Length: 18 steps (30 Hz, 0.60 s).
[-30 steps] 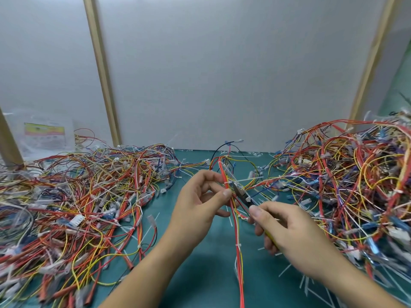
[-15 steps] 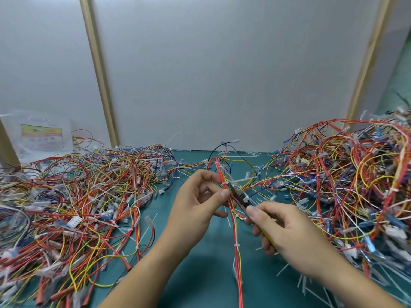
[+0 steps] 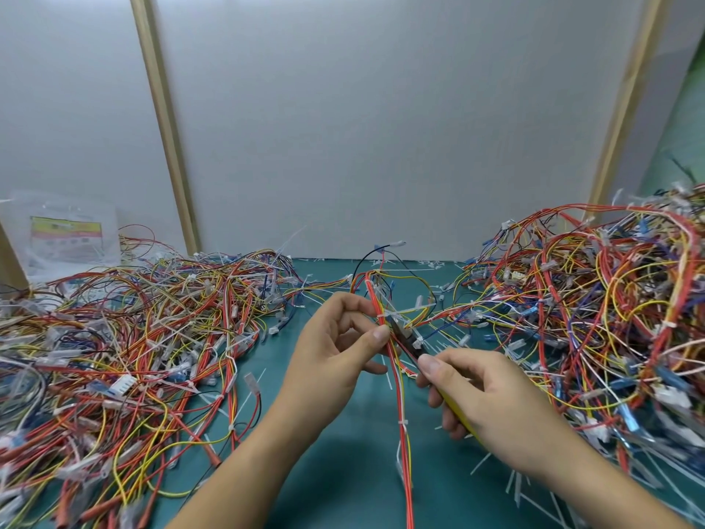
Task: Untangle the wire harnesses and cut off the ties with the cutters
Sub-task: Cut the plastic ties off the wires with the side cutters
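Observation:
My left hand (image 3: 335, 357) pinches a red, orange and yellow wire harness (image 3: 401, 399) between thumb and fingers above the green mat. The harness runs from behind my fingers down toward the bottom edge, with a white tie (image 3: 403, 422) lower on it. My right hand (image 3: 492, 406) grips the yellow-handled cutters (image 3: 410, 339). Their dark jaws sit against the harness just right of my left thumb, at a white tie (image 3: 393, 313). Whether the jaws are closed on the tie I cannot tell.
A big tangle of harnesses (image 3: 126, 349) covers the mat's left side and a taller heap (image 3: 595, 311) fills the right. Cut white tie scraps (image 3: 515, 486) lie near my right wrist. A plastic bag (image 3: 65, 234) leans at the back left against the white wall.
Both hands hold the same grip. The view has shifted slightly and the cutters' jaws have edged closer to the harness by my left thumb.

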### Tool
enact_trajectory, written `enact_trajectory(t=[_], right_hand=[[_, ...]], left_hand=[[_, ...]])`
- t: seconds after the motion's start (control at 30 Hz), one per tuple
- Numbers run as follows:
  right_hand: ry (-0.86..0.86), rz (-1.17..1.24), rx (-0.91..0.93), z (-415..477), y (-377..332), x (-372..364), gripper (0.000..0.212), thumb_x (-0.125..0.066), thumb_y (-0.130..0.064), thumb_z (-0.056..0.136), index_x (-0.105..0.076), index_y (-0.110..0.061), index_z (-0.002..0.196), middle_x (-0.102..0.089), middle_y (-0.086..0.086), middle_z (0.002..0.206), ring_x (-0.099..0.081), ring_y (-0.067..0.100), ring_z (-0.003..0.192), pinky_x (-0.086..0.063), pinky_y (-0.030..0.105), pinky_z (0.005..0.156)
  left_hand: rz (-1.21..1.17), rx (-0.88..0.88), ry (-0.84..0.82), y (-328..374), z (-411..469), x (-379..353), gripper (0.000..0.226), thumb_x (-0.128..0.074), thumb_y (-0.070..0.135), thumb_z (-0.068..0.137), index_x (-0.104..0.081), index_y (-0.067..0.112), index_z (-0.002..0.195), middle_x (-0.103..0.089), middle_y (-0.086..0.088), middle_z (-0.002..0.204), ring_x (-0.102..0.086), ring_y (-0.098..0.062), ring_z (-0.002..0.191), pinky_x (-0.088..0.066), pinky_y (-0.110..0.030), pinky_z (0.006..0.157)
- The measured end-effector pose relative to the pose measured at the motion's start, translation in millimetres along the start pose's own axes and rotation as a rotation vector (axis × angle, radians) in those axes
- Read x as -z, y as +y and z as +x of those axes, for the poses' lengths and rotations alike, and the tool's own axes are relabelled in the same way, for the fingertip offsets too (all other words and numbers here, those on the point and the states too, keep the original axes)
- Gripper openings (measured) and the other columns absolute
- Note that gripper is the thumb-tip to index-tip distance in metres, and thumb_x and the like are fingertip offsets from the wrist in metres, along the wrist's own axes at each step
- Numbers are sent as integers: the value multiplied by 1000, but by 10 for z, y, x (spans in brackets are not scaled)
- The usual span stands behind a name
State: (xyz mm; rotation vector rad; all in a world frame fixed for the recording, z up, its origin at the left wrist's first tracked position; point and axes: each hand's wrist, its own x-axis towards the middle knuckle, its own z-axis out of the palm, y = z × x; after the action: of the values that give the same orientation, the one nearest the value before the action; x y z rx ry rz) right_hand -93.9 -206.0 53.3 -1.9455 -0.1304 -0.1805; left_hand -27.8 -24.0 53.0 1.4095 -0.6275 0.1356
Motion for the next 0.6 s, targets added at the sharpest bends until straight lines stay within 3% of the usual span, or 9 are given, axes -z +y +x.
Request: enact_trajectory(t=[0.2, 0.43, 0.6], right_hand=[[3, 8, -4, 3, -4, 4, 45, -56, -61, 81, -70, -19, 79, -64, 1, 67, -59, 17, 52, -52, 37, 54], [5, 23, 3, -3, -20, -10, 43, -55, -58, 82, -69, -18, 75, -59, -1, 62, -55, 19, 49, -49, 33, 46], [0, 50, -9, -8, -27, -21, 45, -55, -60, 81, -70, -18, 77, -62, 1, 64, -58, 20, 51, -52, 34, 50]], left_hand=[[13, 2, -38, -24, -5, -12, 23, -69, 18, 83, -58, 10, 102, -59, 3, 68, -63, -12, 74, -61, -35, 65], [6, 3, -40, -42, 3, -8, 23, -68, 19, 84, -58, 10, 103, -59, 4, 69, -63, -11, 75, -61, -35, 65], [-10, 14, -36, -31, -2, -9, 23, -68, 18, 83, -59, 10, 102, -59, 1, 70, -64, -14, 77, -60, -34, 65]])
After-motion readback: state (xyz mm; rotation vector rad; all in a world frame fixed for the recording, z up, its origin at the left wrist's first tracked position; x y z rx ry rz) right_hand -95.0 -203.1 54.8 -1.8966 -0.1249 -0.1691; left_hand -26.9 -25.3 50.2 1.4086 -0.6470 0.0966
